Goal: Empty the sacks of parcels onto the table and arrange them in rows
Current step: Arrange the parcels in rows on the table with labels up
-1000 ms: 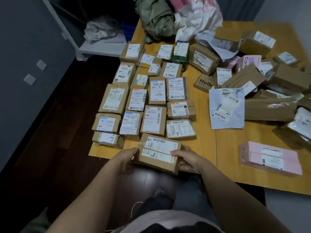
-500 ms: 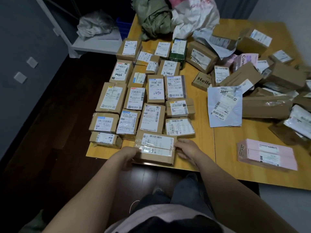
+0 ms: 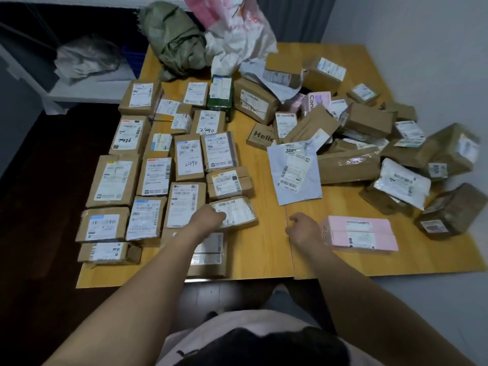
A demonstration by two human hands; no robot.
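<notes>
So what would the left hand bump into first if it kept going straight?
The small white-labelled parcel, right in front of the left hand. The hand seems to be touching the parcel's near edge, though depth is hard to judge from this view.

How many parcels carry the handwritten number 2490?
2. The first parcel lies in front of the green box; the second parcel lies nearer the person. The unsorted pile may hide more.

Left hand (image 3: 208, 217) on white-labelled parcel (image 3: 237, 211), grip unclear; right hand (image 3: 303, 229) loosely curled, just beside pink box (image 3: 361, 233).
</notes>
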